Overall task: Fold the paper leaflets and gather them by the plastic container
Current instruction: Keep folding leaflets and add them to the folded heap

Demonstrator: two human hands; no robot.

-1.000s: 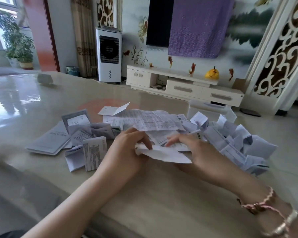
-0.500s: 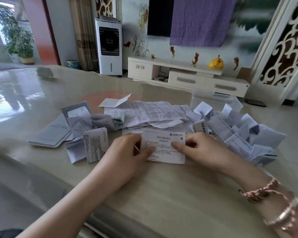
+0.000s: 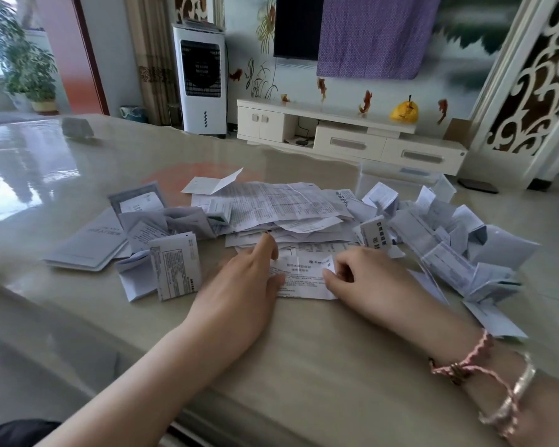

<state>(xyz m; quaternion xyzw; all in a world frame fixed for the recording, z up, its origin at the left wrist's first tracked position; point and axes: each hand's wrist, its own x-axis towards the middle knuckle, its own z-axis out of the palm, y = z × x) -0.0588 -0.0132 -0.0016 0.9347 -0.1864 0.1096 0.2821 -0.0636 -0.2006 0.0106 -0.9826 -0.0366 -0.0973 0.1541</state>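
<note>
A white printed leaflet (image 3: pixel 304 279) lies flat on the glossy table just in front of me. My left hand (image 3: pixel 242 285) holds its left edge, index finger stretched out over the top. My right hand (image 3: pixel 365 279) pinches the upper right corner, which is lifted and curled. Behind it sits a loose pile of unfolded leaflets (image 3: pixel 271 208). A heap of folded leaflets (image 3: pixel 449 246) spreads to the right, in front of the clear plastic container (image 3: pixel 397 180).
More folded and flat leaflets (image 3: pixel 175 269) and a grey booklet (image 3: pixel 88 243) lie on the left. The table's front edge (image 3: pixel 207 411) runs close below my forearms. A small white object (image 3: pixel 76 127) sits at the far left of the table.
The leaflet went from being held up crumpled to lying flat on the table. My right hand now lifts its upper right corner; my left hand moved up its left edge.
</note>
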